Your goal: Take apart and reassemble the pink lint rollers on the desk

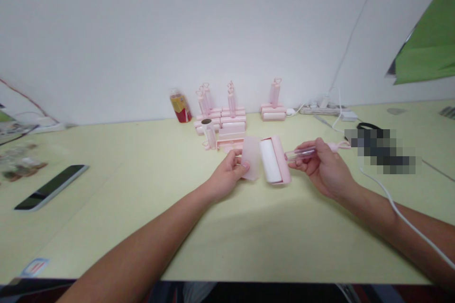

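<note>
Yellow-green table (pixel 220 241), left fingers (pixel 244 166) pinching translucent piece (pixel 251 154) — right fingers (pixel 323 149) gripping pink-and-white roller (pixel 273 161) by its handle (pixel 301 153)

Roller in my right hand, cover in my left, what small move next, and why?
Probably ease the translucent cover in your left hand toward the roller in your right hand: its white roll is exposed, the cover close beside it.
</note>
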`<move>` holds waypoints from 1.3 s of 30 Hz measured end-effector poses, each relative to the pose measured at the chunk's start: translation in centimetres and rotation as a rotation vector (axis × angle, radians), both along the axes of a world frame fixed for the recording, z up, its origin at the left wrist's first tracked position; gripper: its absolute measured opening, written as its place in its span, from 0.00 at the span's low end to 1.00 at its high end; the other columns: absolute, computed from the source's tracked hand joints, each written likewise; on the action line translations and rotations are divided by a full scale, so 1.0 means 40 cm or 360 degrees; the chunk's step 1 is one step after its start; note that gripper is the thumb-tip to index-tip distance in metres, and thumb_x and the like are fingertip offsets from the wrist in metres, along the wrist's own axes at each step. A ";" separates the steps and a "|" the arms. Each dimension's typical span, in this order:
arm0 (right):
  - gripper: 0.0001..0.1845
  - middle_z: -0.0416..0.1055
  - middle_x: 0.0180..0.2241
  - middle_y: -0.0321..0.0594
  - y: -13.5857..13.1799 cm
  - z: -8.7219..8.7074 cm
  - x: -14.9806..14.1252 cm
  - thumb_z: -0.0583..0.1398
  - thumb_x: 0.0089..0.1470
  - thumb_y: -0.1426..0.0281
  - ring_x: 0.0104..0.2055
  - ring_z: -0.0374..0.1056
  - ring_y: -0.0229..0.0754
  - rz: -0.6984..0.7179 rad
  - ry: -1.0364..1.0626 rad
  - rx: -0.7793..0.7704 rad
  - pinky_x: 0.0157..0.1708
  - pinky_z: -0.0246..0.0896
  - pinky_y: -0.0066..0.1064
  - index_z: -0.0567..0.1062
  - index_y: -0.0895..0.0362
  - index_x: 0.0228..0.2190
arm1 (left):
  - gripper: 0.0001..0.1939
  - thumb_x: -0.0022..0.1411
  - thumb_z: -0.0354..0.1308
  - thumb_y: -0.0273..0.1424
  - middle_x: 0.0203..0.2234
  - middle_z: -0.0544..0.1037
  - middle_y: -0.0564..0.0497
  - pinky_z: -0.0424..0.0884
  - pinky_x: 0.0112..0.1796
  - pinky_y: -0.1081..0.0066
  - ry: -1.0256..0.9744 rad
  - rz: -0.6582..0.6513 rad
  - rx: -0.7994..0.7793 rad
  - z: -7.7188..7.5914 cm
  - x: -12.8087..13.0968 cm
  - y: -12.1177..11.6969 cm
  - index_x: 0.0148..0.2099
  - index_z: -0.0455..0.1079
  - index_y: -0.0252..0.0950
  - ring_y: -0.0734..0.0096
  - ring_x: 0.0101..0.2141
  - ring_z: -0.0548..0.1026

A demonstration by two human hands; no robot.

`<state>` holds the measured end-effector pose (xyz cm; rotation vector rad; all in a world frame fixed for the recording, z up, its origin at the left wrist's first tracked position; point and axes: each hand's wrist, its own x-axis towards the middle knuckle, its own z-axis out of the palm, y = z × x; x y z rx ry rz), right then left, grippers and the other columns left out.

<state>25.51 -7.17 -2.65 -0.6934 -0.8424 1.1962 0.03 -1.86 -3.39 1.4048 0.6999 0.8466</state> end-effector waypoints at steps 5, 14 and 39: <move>0.17 0.76 0.28 0.39 -0.010 -0.002 -0.005 0.60 0.58 0.56 0.26 0.73 0.38 0.0065 0.0015 0.0008 0.35 0.77 0.36 0.78 0.57 0.31 | 0.26 0.60 0.62 0.41 0.43 0.74 0.44 0.70 0.41 0.67 -0.0023 -0.0059 0.0052 -0.001 0.002 -0.008 0.56 0.61 0.36 0.67 0.40 0.75; 0.13 0.77 0.31 0.40 -0.011 0.001 0.000 0.59 0.58 0.61 0.33 0.75 0.42 0.0036 0.0022 0.0047 0.37 0.76 0.36 0.78 0.56 0.31 | 0.26 0.61 0.62 0.38 0.47 0.72 0.41 0.69 0.47 0.62 -0.0042 -0.0086 0.0085 -0.002 0.000 -0.008 0.58 0.61 0.35 0.60 0.47 0.73; 0.16 0.78 0.43 0.43 -0.038 -0.021 -0.044 0.66 0.53 0.64 0.45 0.75 0.45 0.0261 -0.0626 0.0203 0.49 0.70 0.41 0.74 0.52 0.44 | 0.25 0.60 0.58 0.50 0.25 0.73 0.48 0.67 0.23 0.74 0.0138 -0.0171 -0.0284 0.017 0.021 -0.034 0.39 0.71 0.29 0.73 0.24 0.70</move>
